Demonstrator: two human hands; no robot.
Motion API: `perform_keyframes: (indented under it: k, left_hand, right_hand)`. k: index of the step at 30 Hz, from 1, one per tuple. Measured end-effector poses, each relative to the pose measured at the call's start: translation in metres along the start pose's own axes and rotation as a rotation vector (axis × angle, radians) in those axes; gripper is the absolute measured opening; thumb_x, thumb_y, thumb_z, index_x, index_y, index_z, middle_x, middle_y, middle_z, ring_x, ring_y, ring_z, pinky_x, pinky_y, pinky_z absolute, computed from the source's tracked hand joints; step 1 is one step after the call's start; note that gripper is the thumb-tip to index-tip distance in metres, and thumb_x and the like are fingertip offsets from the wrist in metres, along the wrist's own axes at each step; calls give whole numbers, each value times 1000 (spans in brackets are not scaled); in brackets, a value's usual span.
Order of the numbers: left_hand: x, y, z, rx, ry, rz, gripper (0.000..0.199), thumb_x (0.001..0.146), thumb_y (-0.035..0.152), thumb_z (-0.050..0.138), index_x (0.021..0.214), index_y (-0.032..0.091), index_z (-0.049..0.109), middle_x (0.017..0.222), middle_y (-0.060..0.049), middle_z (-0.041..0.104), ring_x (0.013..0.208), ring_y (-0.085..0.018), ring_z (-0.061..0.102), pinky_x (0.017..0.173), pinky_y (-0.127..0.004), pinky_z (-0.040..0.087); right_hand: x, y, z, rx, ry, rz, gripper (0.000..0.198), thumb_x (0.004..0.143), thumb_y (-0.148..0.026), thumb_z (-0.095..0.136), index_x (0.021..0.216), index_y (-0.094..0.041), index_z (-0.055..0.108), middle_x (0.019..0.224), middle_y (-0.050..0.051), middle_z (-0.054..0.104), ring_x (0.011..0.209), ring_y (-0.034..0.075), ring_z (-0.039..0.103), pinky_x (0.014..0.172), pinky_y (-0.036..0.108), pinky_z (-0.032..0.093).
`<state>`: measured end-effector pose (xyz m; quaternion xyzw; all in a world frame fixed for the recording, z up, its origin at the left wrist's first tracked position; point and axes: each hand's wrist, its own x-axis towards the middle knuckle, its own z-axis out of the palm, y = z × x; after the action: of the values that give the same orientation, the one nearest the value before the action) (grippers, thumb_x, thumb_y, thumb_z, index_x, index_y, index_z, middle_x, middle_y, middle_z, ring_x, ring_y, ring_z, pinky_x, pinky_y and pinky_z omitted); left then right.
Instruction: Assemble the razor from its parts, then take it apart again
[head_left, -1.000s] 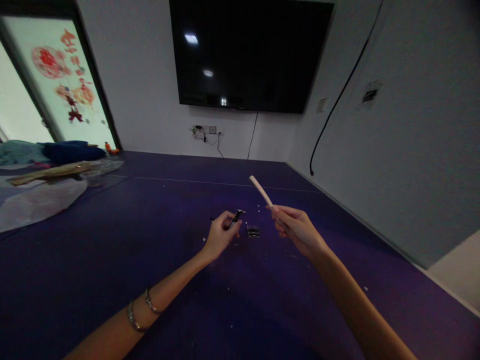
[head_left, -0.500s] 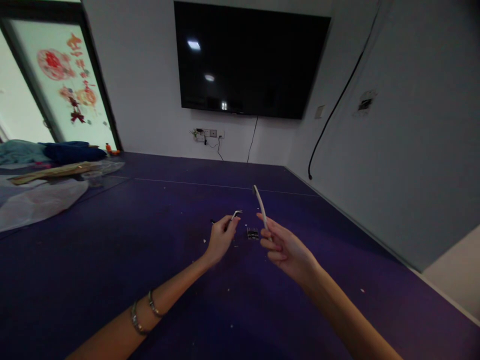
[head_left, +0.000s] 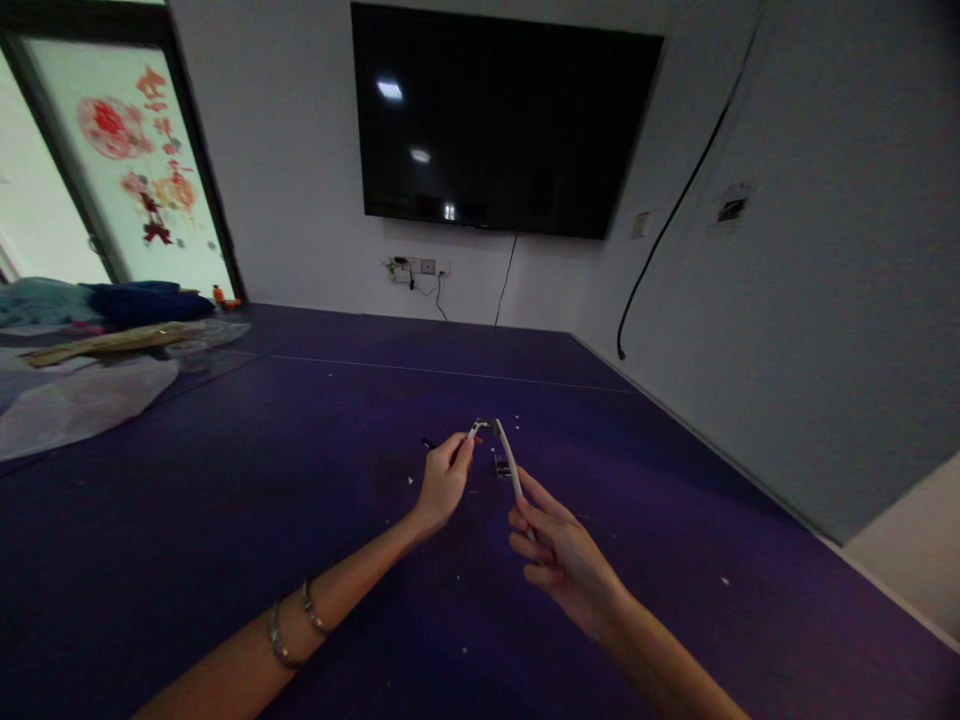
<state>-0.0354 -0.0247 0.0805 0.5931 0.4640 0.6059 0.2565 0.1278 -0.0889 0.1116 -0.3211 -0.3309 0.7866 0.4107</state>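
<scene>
Centre of frame: the right hand (head_left: 561, 550) grips a pale curved strip (head_left: 508, 457), its long axis rising slightly leftward; the strip's upper end lies just right of the small white-and-dark piece (head_left: 474, 430) pinched in the left hand (head_left: 444, 478); contact between them is unclear.

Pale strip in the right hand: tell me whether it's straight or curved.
Curved: the pale strip visibly bows where it extends beyond the right hand.
</scene>
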Motion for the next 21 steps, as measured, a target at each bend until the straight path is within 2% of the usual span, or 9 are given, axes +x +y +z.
perform_keyframes:
  k: [6, 11, 21]
  left_hand:
    - [-1, 1, -2, 33, 26, 34, 34, 86, 41, 41, 85, 14, 61, 55, 5, 40, 50, -9, 37, 50, -21, 28]
    - [-3, 2, -2, 69, 26, 37, 31, 86, 38, 42, 83, 14, 62, 55, 4, 42, 50, -9, 37, 49, -21, 28]
    - [-4, 1, -2, 47, 51, 59, 30, 86, 37, 43, 80, 14, 61, 54, 4, 41, 50, -9, 37, 49, -21, 28]
  right_hand:
    - [-11, 9, 6, 13, 26, 19, 57, 73, -26, 65, 126, -31, 45, 63, -6, 41, 40, 0, 21, 35, 12, 6]
    - [-6, 1, 11, 13, 36, -23, 55, 74, -23, 63, 126, -31, 46, 62, -6, 40, 41, 1, 21, 36, 13, 6]
    - [-8, 10, 9, 39, 35, -35, 54, 75, -23, 61, 126, -32, 45, 62, -6, 39, 41, 1, 21, 36, 13, 7]
